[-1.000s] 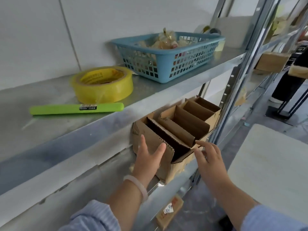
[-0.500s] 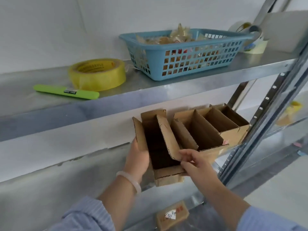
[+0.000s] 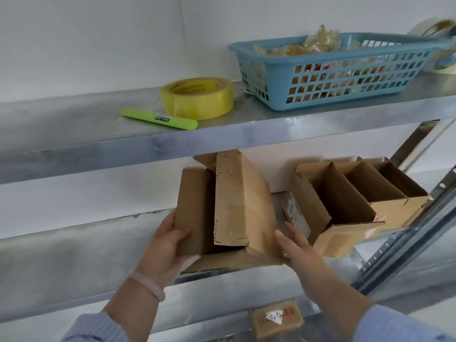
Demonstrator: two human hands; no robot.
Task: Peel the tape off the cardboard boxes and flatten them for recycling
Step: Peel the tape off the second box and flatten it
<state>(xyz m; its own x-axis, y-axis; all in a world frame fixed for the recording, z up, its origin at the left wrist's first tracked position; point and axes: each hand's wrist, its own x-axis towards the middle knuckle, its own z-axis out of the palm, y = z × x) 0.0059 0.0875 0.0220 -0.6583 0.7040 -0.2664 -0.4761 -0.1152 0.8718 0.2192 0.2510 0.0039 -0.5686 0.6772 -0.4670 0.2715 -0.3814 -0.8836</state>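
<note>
A brown cardboard box (image 3: 237, 206) with loose open flaps is tilted at the front edge of the middle metal shelf (image 3: 74, 255). My left hand (image 3: 165, 245) grips its left flap, thumb curled over the front. Against the box's lower right side lies my right hand (image 3: 296, 245), fingers fairly straight along it. To the right, three more open cardboard boxes (image 3: 350, 201) stand in a row on the same shelf, apart from the one I hold.
The upper shelf (image 3: 271, 129) carries a yellow tape roll (image 3: 197, 98), a green marker-like tool (image 3: 159, 118) and a blue basket (image 3: 330, 70) full of crumpled tape. A small labelled box (image 3: 276, 319) sits below. A shelf upright (image 3: 419, 230) rises at right.
Both hands took hold of the leftmost box and pulled it out to the left, away from the row. Its flaps now fold over its opening. The camera shifted left.
</note>
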